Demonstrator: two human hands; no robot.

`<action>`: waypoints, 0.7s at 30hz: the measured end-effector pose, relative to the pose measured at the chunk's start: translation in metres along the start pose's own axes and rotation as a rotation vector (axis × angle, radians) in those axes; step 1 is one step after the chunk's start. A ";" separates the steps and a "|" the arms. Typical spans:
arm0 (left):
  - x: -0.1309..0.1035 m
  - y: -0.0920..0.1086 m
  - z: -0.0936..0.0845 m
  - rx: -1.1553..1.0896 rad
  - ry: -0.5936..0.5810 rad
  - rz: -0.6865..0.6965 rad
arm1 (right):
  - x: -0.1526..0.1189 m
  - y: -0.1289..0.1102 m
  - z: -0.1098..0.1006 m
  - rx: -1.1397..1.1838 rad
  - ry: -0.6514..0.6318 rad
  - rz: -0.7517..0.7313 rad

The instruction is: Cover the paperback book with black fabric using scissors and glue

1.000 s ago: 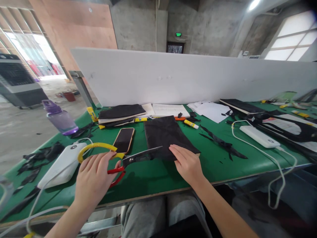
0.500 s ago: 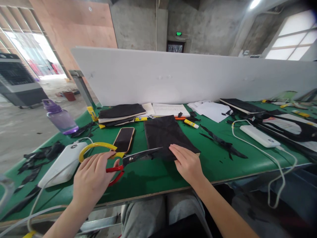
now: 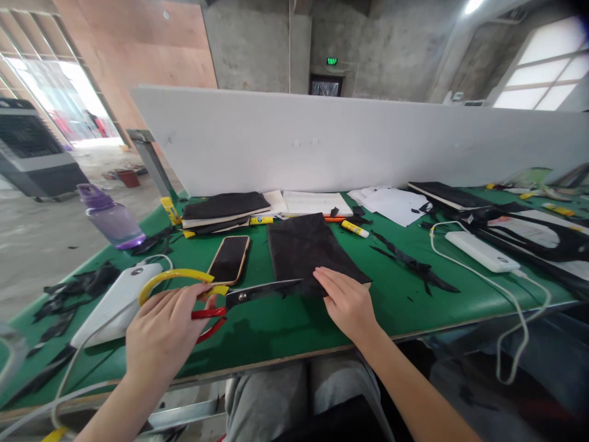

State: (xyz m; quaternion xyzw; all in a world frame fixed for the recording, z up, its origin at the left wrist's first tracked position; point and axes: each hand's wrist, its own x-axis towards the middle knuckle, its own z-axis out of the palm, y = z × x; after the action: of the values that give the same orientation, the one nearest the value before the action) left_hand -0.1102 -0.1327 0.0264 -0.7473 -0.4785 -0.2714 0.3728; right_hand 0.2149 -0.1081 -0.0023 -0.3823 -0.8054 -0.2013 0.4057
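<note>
Over the green worktop (image 3: 276, 334), the left hand (image 3: 161, 331) grips yellow-and-red scissors (image 3: 242, 297), blades at the near edge of a flat black piece (image 3: 304, 245). The right hand's (image 3: 347, 304) fingers rest together on it; whether they pinch, I cannot tell. Beside it lie a phone (image 3: 229, 261) and glue stick (image 3: 354, 229).

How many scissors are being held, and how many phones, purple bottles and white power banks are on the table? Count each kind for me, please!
Held scissors: 1
Phone: 1
Purple bottle: 1
White power banks: 2
Total: 5
</note>
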 end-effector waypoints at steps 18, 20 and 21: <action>-0.005 0.008 -0.003 0.036 -0.262 -0.095 | -0.002 0.000 0.001 0.020 -0.021 0.008; -0.004 0.008 -0.004 -0.004 -0.265 -0.093 | -0.002 0.000 0.001 0.019 -0.017 0.011; -0.004 0.007 -0.004 -0.021 -0.268 -0.090 | -0.002 0.000 0.001 0.020 -0.017 0.015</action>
State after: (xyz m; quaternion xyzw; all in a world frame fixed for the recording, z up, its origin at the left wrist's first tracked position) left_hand -0.1052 -0.1399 0.0234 -0.7584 -0.5543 -0.1907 0.2850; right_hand 0.2149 -0.1088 -0.0047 -0.3862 -0.8079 -0.1870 0.4041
